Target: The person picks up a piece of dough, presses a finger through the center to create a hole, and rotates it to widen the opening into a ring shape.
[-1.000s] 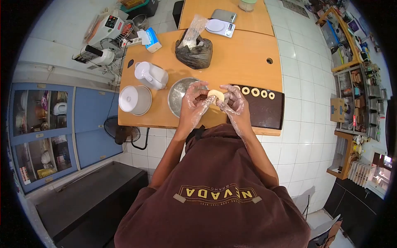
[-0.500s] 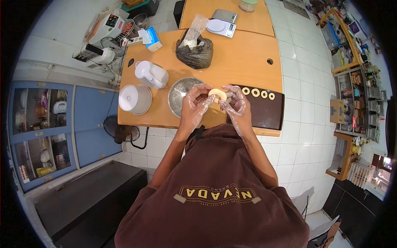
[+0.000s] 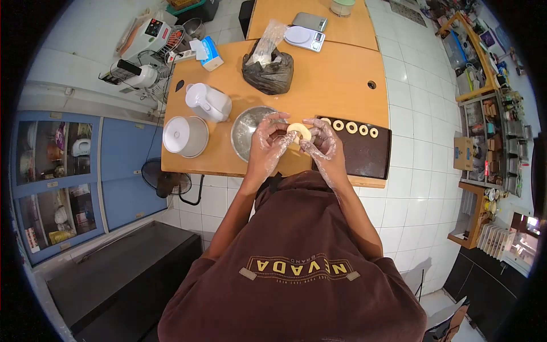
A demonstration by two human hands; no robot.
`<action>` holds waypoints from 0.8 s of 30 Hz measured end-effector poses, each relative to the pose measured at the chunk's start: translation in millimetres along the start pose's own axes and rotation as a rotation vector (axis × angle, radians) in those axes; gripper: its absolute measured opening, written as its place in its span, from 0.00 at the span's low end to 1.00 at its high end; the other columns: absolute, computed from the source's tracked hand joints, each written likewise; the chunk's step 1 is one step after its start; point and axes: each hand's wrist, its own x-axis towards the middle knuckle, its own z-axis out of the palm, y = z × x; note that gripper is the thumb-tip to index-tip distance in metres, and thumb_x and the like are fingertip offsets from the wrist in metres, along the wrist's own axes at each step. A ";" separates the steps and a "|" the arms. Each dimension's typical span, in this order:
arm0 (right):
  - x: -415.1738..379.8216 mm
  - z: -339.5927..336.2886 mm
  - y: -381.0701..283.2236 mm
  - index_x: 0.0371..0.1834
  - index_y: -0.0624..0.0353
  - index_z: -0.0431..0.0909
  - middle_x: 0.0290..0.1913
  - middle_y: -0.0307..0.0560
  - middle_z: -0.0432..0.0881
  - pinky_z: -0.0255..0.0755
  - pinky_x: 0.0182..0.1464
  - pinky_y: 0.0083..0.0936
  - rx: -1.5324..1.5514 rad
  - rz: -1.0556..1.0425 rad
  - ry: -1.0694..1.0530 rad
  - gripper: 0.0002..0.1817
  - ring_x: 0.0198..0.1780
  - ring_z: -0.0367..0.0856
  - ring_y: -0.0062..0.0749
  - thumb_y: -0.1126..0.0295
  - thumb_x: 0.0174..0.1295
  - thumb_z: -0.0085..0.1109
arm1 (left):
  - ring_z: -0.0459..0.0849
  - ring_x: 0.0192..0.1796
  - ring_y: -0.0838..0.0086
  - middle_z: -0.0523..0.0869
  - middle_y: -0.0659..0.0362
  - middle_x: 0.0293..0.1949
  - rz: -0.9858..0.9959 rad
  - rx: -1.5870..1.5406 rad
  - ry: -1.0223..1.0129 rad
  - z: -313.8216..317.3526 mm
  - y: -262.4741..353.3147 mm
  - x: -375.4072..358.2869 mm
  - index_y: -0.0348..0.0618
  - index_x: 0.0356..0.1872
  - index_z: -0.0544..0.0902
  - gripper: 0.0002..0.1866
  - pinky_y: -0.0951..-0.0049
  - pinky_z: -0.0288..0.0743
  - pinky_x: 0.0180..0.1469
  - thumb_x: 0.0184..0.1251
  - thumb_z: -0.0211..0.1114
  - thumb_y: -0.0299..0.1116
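A pale ring of dough point(image 3: 299, 130) sits between my two hands, both in thin clear plastic gloves. My left hand point(image 3: 268, 142) pinches its left side, my right hand point(image 3: 322, 141) grips its right side, above the front of the wooden table point(image 3: 336, 80). Just to the right lies a dark baking tray point(image 3: 364, 157) with several small dough rings point(image 3: 351, 126) in a row along its far edge. A metal bowl point(image 3: 246, 128) stands left of my hands.
A white lidded container point(image 3: 184, 137) and a white jug point(image 3: 208, 102) stand at the table's left. A black plastic bag point(image 3: 268, 71) sits mid-table, two digital scales point(image 3: 303, 35) beyond. A mixer point(image 3: 145, 43) and blue cabinets point(image 3: 62, 182) are left; white tiled floor right.
My fingers have worked the dough from a solid round disc into a ring with a hole. Both hands stayed in nearly the same place.
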 end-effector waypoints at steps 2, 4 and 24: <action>0.5 1.4 -2.5 0.69 0.62 0.72 0.52 0.43 0.82 0.81 0.56 0.22 -0.009 -0.008 0.008 0.25 0.54 0.84 0.23 0.80 0.69 0.66 | 0.85 0.50 0.76 0.86 0.55 0.48 0.002 -0.015 0.013 1.2 -3.0 -1.0 0.36 0.62 0.76 0.21 0.74 0.80 0.57 0.71 0.69 0.20; 1.6 3.3 -4.8 0.69 0.62 0.72 0.52 0.43 0.82 0.80 0.57 0.22 0.001 -0.024 0.023 0.26 0.54 0.84 0.24 0.81 0.69 0.66 | 0.86 0.50 0.75 0.86 0.55 0.49 -0.004 -0.012 -0.009 1.6 -8.5 -0.4 0.35 0.62 0.75 0.21 0.74 0.80 0.58 0.71 0.69 0.20; 2.0 1.9 -2.4 0.70 0.62 0.72 0.55 0.43 0.81 0.78 0.57 0.23 0.060 -0.022 0.012 0.25 0.55 0.84 0.25 0.80 0.70 0.65 | 0.86 0.49 0.75 0.86 0.55 0.48 -0.023 -0.034 -0.040 6.2 -2.3 -1.0 0.35 0.60 0.78 0.18 0.74 0.81 0.55 0.72 0.67 0.19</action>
